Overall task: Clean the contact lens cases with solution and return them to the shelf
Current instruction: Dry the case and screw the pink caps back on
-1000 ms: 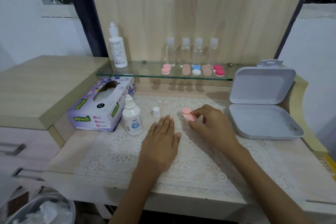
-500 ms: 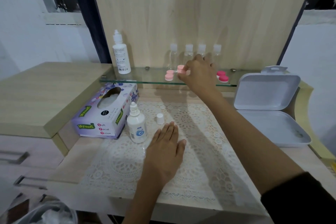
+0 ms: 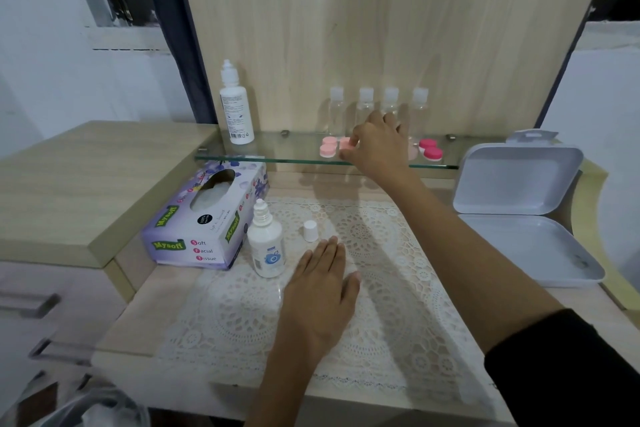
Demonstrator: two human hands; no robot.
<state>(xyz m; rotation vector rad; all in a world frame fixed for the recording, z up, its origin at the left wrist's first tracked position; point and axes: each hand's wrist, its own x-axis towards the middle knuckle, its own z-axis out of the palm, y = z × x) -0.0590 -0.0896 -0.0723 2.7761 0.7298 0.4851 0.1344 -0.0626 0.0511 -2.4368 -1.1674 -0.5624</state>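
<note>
Fingertips (image 3: 354, 141) of the right hand (image 3: 377, 149) pinch a pale pink round plastic lens case (image 3: 345, 145) at the glass shelf (image 3: 287, 149), just beside a matching pink case (image 3: 328, 148), evidently to align the row. The left hand (image 3: 322, 295) rests flat on the white lace mat (image 3: 242, 315), fingers together, probably bracing the reach.

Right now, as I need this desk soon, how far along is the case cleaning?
Done, it seems: a pale case sits on the shelf. In hand: the right hand pinches a pink case beside it; the left hand rests flat on the mat. Left: the bottle stands uncapped, cap beside it; whether the red case is cleaned, I cannot tell.
</note>
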